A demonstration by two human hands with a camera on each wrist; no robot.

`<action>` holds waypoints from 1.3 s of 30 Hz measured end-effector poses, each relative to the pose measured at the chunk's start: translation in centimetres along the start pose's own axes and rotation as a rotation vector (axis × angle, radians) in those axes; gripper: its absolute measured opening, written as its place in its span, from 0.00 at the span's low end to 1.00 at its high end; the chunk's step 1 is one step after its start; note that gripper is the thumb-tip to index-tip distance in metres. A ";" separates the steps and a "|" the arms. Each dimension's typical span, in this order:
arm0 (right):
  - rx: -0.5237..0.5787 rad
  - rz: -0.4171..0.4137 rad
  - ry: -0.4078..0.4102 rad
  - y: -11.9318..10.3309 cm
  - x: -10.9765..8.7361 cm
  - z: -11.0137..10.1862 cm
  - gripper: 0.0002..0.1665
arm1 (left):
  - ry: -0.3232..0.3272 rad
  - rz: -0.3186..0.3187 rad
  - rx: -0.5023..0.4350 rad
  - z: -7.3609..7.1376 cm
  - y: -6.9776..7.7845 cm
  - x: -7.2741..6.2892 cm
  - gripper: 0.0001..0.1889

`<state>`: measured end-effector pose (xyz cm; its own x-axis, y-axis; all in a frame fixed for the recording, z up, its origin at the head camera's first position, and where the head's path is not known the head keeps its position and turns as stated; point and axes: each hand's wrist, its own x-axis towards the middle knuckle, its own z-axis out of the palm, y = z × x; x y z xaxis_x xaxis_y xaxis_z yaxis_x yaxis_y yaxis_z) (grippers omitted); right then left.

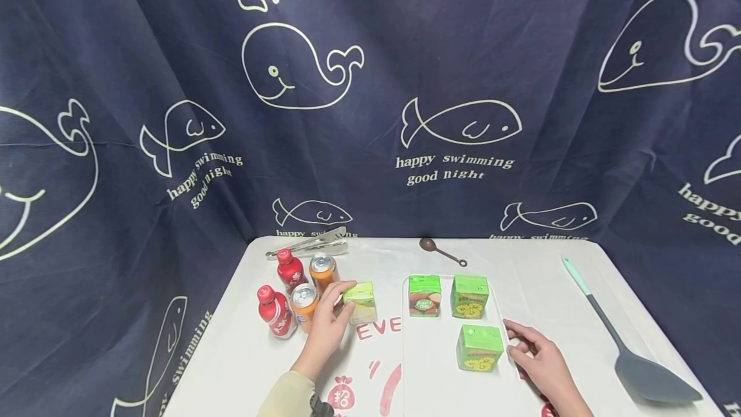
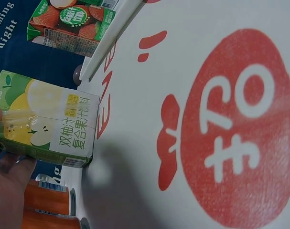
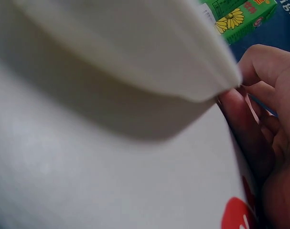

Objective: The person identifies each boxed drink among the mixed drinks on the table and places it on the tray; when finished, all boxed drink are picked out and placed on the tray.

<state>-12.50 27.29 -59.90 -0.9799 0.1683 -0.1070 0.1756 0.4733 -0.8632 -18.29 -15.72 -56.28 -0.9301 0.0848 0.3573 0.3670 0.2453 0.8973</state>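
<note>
My left hand (image 1: 329, 327) grips a pale green juice box (image 1: 361, 302) standing left of the tray. The left wrist view shows its yellow fruit print on the box's side, with fingers wrapped at one end. At the right edge of a white tray (image 1: 428, 375), my right hand (image 1: 544, 359) pinches the rim between thumb and fingers. On that tray stand a green juice box with a red fruit print (image 1: 425, 296) and two green boxes with yellow flowers, one at the back (image 1: 470, 296) and one nearer (image 1: 479, 348).
Two red bottles (image 1: 276, 312) and two orange cans (image 1: 304, 301) stand close on the left hand's outer side. Metal tongs (image 1: 315, 243) lie behind them. A brown spoon (image 1: 442, 251) rests behind the tray; a grey spatula (image 1: 648, 372) lies at the right.
</note>
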 end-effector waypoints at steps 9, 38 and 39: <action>-0.008 0.020 -0.011 0.0 -0.1 0.0 0.36 | -0.011 0.048 0.013 0.0 -0.2 -0.2 0.24; -0.047 0.005 -0.008 0.0 0.0 -0.2 0.36 | -0.129 0.032 -0.004 1.8 2.6 -0.4 0.23; -0.048 0.006 -0.009 0.0 0.0 -0.2 0.36 | -0.138 0.032 -0.003 2.0 2.7 -0.4 0.23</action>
<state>-12.44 27.40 -59.78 -0.9796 0.1637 -0.1166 0.1855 0.5131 -0.8380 -16.94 -13.21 -54.52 -0.9105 0.2250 0.3470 0.3966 0.2371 0.8869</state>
